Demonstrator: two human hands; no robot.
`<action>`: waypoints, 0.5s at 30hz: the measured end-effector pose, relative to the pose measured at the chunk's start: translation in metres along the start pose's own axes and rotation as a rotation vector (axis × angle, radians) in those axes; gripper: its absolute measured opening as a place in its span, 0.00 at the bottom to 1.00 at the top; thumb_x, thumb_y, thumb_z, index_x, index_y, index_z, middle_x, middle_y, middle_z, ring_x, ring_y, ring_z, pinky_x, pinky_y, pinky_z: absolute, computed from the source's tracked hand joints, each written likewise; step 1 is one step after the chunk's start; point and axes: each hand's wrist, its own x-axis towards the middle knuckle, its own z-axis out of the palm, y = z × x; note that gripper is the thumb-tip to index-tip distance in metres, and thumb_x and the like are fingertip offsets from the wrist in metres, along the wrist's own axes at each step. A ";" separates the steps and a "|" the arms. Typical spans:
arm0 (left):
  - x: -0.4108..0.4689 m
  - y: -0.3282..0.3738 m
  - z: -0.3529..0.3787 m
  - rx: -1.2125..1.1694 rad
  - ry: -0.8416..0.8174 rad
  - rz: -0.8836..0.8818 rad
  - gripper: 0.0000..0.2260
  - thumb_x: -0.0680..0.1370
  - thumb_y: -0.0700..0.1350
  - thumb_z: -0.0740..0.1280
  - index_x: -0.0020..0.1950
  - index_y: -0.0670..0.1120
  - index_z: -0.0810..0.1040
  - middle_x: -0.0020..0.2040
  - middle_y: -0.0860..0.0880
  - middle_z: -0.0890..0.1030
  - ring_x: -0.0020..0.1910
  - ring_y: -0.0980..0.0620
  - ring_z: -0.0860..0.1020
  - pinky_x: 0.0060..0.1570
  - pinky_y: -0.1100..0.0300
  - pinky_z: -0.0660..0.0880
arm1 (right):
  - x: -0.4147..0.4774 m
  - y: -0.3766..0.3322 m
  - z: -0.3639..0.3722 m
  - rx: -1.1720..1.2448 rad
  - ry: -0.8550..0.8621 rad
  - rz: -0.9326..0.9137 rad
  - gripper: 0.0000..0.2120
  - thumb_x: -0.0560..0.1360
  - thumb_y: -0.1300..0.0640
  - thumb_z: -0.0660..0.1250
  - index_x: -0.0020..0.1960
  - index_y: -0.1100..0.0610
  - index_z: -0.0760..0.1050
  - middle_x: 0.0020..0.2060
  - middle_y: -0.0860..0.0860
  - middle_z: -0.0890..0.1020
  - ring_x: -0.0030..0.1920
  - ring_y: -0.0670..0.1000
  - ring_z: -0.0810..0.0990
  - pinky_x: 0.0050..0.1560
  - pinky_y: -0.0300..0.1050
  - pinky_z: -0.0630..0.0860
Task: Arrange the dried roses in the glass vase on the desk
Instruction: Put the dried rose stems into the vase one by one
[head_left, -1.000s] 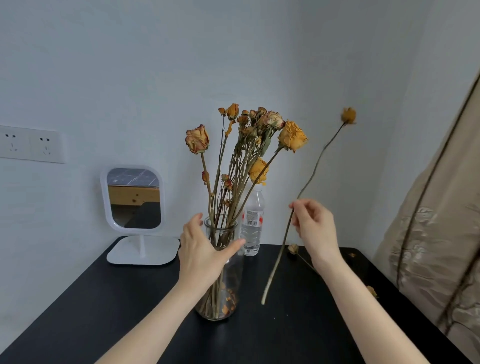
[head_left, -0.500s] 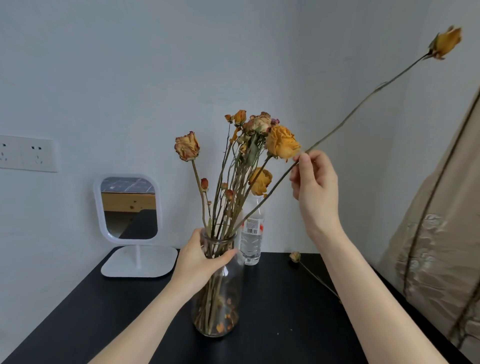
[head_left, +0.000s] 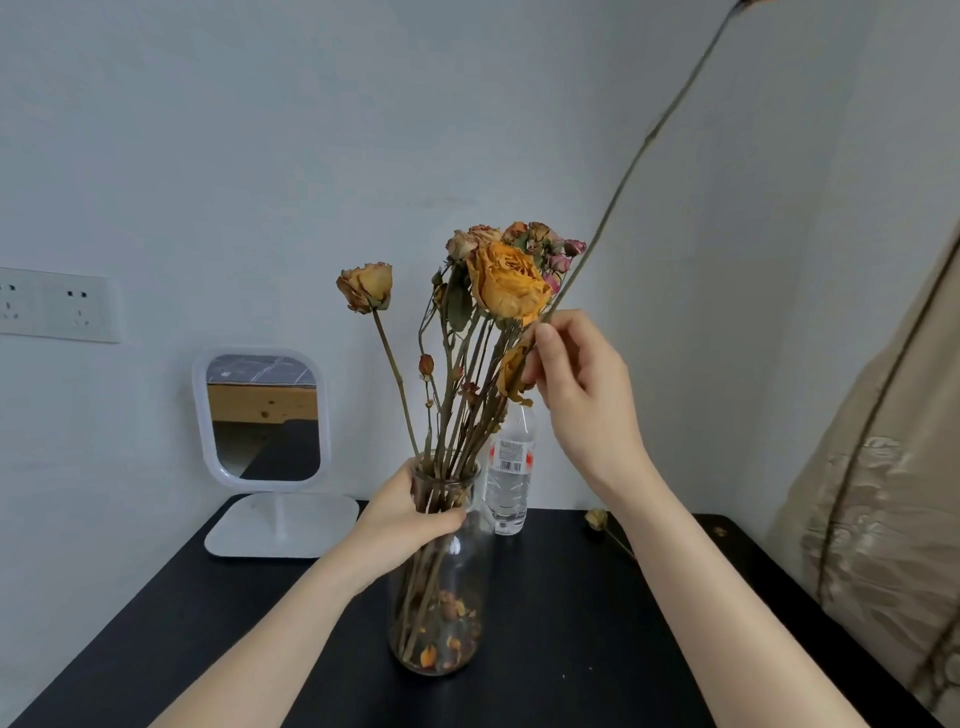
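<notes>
Pinching a long stem (head_left: 631, 171) between thumb and fingertips, the right hand (head_left: 582, 395) is hovering at about two o'clock from the vase (head_left: 441, 571) mouth, level with the big orange bloom (head_left: 506, 283). The stem's long axis is running steeply from the grip up toward one o'clock, its flower head leaving the frame at the top edge; its lower end is disappearing behind the bunch, so I cannot tell whether it is already inside the neck. The vase is standing upright on the desk (head_left: 571, 649), near the middle, and the left hand (head_left: 405, 519) is wrapping its neck from nine o'clock, thumb across the front, steadying it. That hand is nearer the mouth, but the right one is carrying the loose stem, so the coming move is probably turning on lowering that stem down toward seven o'clock into the narrow opening. The glass is clear and smooth, a bottle shape with crumbled petals lying at the bottom. The roses (head_left: 467, 364) inside are looking papery and brittle, their stems thin, woody and crowding the neck, so a careless push is likely shedding petals. Another loose rose (head_left: 597, 519) is lying on the desk at three o'clock from the vase, behind the right forearm. A plastic bottle (head_left: 511, 483) is standing just behind the vase, and a white mirror (head_left: 260, 415) at ten o'clock.
</notes>
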 end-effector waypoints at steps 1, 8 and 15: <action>0.000 0.000 0.000 -0.004 0.001 -0.002 0.18 0.67 0.48 0.74 0.47 0.64 0.69 0.45 0.65 0.78 0.44 0.67 0.75 0.35 0.76 0.67 | 0.000 -0.001 0.001 -0.019 -0.006 0.000 0.10 0.80 0.60 0.56 0.42 0.51 0.70 0.29 0.48 0.75 0.27 0.40 0.71 0.30 0.30 0.67; -0.002 -0.002 0.003 -0.024 0.015 -0.001 0.19 0.68 0.46 0.73 0.48 0.64 0.69 0.46 0.64 0.78 0.45 0.67 0.76 0.37 0.75 0.68 | 0.003 -0.009 0.001 -0.095 0.012 -0.020 0.10 0.80 0.59 0.56 0.42 0.51 0.69 0.29 0.48 0.76 0.28 0.41 0.73 0.28 0.30 0.69; -0.003 -0.002 0.004 -0.031 0.015 0.001 0.19 0.68 0.46 0.73 0.48 0.65 0.69 0.46 0.63 0.78 0.46 0.66 0.75 0.38 0.73 0.67 | 0.001 -0.005 0.002 -0.123 0.027 -0.009 0.08 0.81 0.60 0.55 0.45 0.56 0.71 0.30 0.48 0.77 0.27 0.40 0.73 0.29 0.30 0.68</action>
